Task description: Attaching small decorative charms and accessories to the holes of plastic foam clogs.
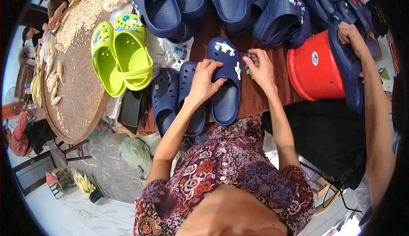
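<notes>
So I'm holding the middle clog [226,102] near the counter's [254,93] near edge, left grip [203,82] clamping its upper. My right grip [262,70] is curling over some charms [249,60] just right of it; can't tell whether I'm pinching one. I'm guessing I'm fitting charms, and the next move is calling for lining one up.

Passage: one strip of brown cloth [255,102], lying between the decorated navy clog [225,102] gripped by the left hand [203,80] and the red tub [311,82], partly occupied by the right hand [262,70]. Obstructions: far side, a crowded bank of navy clogs [228,1]; left, two navy clogs [165,84] close by, lime-green clogs [133,55] beyond; right, the tub and another person's arm [377,95].
</notes>
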Motion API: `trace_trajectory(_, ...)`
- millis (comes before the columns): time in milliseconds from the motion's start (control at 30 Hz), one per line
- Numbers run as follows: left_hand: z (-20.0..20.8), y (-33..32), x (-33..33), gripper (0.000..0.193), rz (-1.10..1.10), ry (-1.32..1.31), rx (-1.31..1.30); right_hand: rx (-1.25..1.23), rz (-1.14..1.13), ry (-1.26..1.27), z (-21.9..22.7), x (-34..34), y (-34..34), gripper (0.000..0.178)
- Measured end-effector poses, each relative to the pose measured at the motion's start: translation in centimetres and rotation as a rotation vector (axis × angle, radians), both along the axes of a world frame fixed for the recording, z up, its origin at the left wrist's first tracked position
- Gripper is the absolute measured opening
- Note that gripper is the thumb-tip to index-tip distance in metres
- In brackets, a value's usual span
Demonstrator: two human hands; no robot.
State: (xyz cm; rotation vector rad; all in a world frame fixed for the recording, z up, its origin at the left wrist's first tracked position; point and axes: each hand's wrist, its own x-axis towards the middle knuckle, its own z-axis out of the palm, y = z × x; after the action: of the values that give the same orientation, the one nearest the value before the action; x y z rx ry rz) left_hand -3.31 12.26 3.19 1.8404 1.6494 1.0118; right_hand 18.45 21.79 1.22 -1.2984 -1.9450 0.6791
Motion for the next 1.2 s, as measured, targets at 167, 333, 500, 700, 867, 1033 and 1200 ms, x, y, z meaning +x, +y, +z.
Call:
trace_trajectory(167,-0.1,0.5,0.6,0.047,0.066,0.027,-0.062,0.130,0.165,-0.090,-1.1,-3.6,2.5,0.045)
trace_trajectory(333,-0.4,0.4,1.3,0.046,0.116,0.071,-0.024,0.219,0.206,-0.256,-1.4,-5.4,2.9,0.046)
trace_trajectory(500,0.0,0.3,1.5,0.046,0.128,0.123,-0.029,0.185,0.278,-0.248,-1.1,-5.4,3.6,0.044)
trace_trajectory(700,0.3,0.5,1.9,0.047,0.130,0.153,-0.035,0.043,0.229,-0.082,-2.5,-6.1,4.8,0.042)
trace_trajectory(867,0.3,0.4,2.1,0.047,0.162,0.154,-0.050,-0.106,0.195,0.016,-3.0,-6.5,5.3,0.041)
trace_trajectory(1033,0.1,0.4,2.2,0.046,0.176,0.161,-0.051,-0.158,0.196,0.029,-2.5,-6.7,5.4,0.034)
trace_trajectory(1200,0.2,0.4,2.3,0.046,0.187,0.157,-0.049,-0.097,0.193,0.122,-1.9,-7.2,4.0,0.028)
